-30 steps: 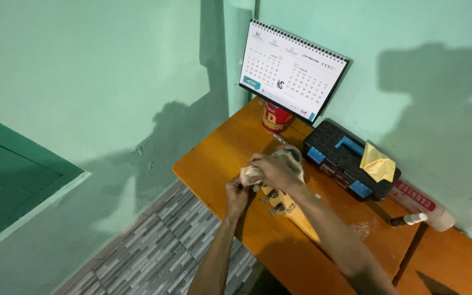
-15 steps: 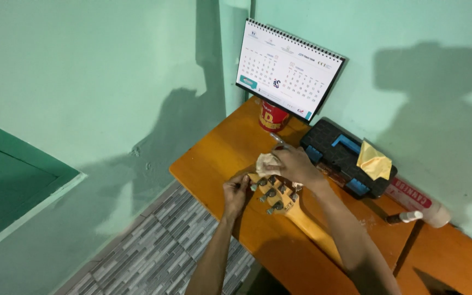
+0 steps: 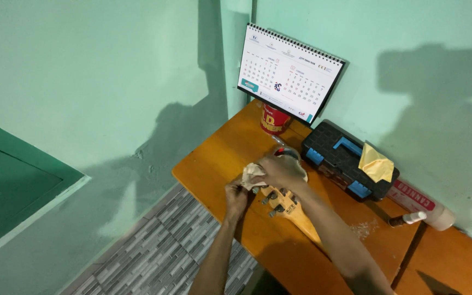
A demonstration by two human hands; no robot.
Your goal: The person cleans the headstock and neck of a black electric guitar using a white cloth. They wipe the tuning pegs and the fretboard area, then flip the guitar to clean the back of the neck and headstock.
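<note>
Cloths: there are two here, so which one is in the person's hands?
The pale cloth, bunched between the right hand and left hand at the guitar headstock. The yellow cloth lies untouched on the black toolbox.

The desk [image 3: 219,158] is orange-brown wood with a smooth, slightly glossy varnish. The guitar headstock [image 3: 286,203] is pale wood carrying metal tuning pegs. The rag [image 3: 251,173] is soft, crumpled, off-white cloth. The toolbox [image 3: 335,158] is matt black plastic with blue latches, topped by a yellow cloth [image 3: 375,163]. The calendar [image 3: 288,71] is paper.
</note>
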